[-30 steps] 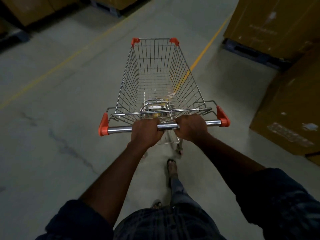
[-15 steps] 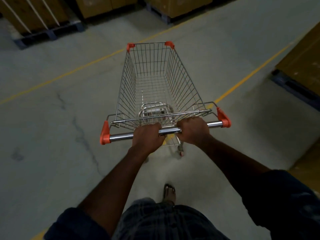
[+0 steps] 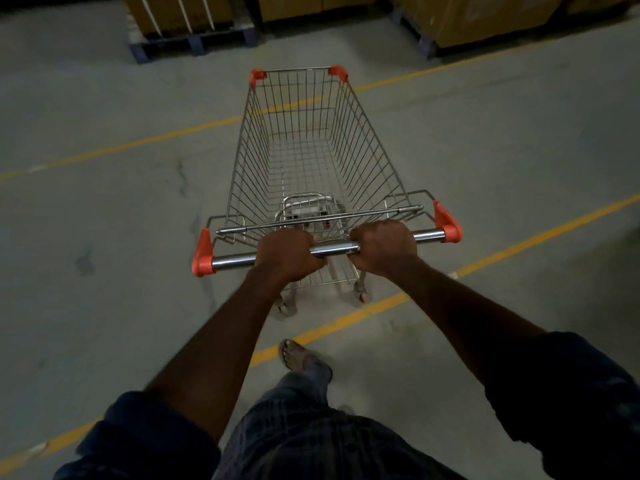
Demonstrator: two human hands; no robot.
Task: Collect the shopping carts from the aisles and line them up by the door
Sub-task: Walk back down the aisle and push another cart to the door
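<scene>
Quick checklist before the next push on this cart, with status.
1. Left hand grip on handle bar: ok, fingers wrapped round it.
2. Right hand grip on the bar: ok.
3. Cart basket free of goods: ok.
4. Straight path ahead: not ok, pallet with boxes stands ahead.
5. Rear wheel on floor: ok.
6. Door or cart line in view: cannot tell.

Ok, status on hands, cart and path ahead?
Left hand, right hand grip chrome handle bar. Silver wire shopping cart with orange corners, empty. Brown boxes on blue pallets ahead, clear of cart.
</scene>
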